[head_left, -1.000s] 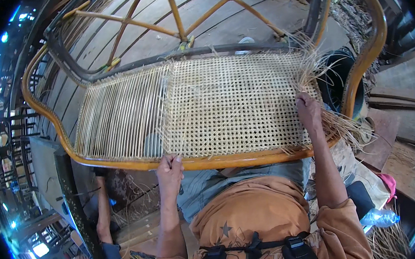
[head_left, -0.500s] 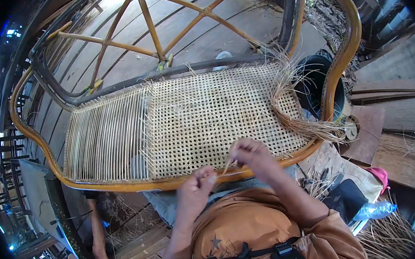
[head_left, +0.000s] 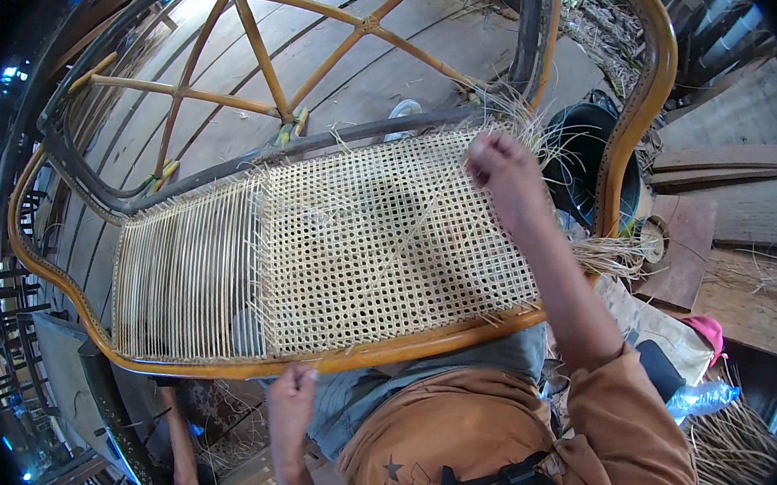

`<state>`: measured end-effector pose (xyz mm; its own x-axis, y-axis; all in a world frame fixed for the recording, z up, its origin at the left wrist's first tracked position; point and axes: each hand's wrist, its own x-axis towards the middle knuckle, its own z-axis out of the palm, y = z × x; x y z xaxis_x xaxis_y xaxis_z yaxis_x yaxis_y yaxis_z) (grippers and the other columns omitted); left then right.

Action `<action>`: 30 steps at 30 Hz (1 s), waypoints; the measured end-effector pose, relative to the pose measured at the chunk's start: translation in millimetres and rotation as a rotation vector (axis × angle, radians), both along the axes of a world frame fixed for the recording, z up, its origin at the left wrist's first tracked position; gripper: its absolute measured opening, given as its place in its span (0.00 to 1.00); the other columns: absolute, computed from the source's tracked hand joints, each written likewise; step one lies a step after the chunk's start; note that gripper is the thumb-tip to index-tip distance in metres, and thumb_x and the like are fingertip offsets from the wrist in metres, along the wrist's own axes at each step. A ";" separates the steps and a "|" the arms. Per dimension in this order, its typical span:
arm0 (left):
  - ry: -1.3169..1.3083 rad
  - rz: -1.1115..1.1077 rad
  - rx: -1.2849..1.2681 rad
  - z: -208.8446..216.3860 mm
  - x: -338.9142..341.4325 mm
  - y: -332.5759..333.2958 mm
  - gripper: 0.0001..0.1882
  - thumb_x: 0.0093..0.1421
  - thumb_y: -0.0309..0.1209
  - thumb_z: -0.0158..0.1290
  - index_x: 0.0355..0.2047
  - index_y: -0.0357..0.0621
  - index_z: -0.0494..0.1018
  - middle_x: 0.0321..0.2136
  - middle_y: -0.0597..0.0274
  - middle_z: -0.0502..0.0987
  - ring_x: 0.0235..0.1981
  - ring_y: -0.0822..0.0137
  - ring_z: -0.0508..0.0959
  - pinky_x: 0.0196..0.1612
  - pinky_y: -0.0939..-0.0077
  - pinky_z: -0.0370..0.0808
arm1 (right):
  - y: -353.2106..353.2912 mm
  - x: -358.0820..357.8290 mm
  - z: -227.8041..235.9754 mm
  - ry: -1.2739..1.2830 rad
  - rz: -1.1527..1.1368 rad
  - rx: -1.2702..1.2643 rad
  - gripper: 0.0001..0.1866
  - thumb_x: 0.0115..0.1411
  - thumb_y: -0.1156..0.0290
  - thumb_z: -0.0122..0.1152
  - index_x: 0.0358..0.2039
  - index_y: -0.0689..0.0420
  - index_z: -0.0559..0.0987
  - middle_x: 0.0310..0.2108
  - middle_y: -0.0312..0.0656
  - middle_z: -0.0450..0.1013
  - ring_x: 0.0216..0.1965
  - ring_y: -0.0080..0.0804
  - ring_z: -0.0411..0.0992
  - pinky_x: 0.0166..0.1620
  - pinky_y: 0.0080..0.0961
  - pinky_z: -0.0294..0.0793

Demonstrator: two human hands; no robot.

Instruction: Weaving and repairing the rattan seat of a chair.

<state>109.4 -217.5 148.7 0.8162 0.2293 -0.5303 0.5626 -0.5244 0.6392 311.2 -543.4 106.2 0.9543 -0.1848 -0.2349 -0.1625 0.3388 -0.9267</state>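
A woven cane seat panel [head_left: 340,266] fills a curved rattan bench frame [head_left: 378,357] in front of me. Its right part is open-hole weave; the left part has only parallel strands. Raised over the panel's right side is my right hand [head_left: 507,172], fingers closed. A thin pale cane strand [head_left: 418,227] runs diagonally across the weave up toward it. By the frame's front rail, my left hand [head_left: 291,400] is pinched closed just below the wood; what it holds, if anything, is hidden. Loose cane strands [head_left: 604,257] lie bundled at the panel's right end, partly behind my right arm.
Beyond the seat, crossed rattan poles [head_left: 368,25] form the frame's other part. A dark bucket [head_left: 586,149] stands at the right. Wood boards [head_left: 733,208], a plastic bottle [head_left: 703,397] and cane stalks [head_left: 739,458] lie farther right. A bare limb [head_left: 178,446] shows lower left.
My right hand has moved from the front rail up and away over the weave. The left hand has shifted left and down. The loose bundle is now partly covered by my right arm.
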 end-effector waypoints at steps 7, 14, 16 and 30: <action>0.061 0.165 0.008 -27.9 7.1 42.2 0.07 0.59 0.29 0.51 0.27 0.37 0.70 0.17 0.75 0.63 0.19 0.83 0.58 0.22 0.85 0.58 | -55.0 87.6 -26.3 -0.059 0.069 -0.146 0.04 0.58 0.73 0.55 0.28 0.59 0.73 0.21 0.35 0.70 0.20 0.19 0.66 0.23 0.15 0.63; 0.141 0.166 -0.024 -17.4 20.3 43.5 0.08 0.58 0.30 0.52 0.26 0.36 0.71 0.13 0.72 0.65 0.13 0.82 0.62 0.16 0.85 0.59 | -66.0 127.8 -65.2 0.068 0.142 -0.361 0.03 0.55 0.75 0.58 0.27 0.59 0.73 0.20 0.36 0.71 0.19 0.20 0.69 0.20 0.15 0.66; 0.167 0.192 -0.039 -18.0 17.9 47.3 0.09 0.57 0.30 0.52 0.26 0.37 0.71 0.13 0.72 0.65 0.13 0.82 0.62 0.16 0.84 0.59 | -67.6 136.2 -90.7 0.109 0.186 -0.427 0.03 0.54 0.75 0.59 0.27 0.59 0.74 0.19 0.36 0.72 0.19 0.20 0.69 0.20 0.15 0.66; 0.181 0.130 0.026 -19.7 15.2 43.5 0.09 0.58 0.30 0.51 0.30 0.35 0.72 0.18 0.69 0.70 0.19 0.80 0.64 0.23 0.82 0.64 | -103.6 145.8 -155.6 0.025 0.274 -1.271 0.08 0.50 0.67 0.60 0.26 0.59 0.76 0.21 0.43 0.72 0.25 0.34 0.72 0.32 0.30 0.69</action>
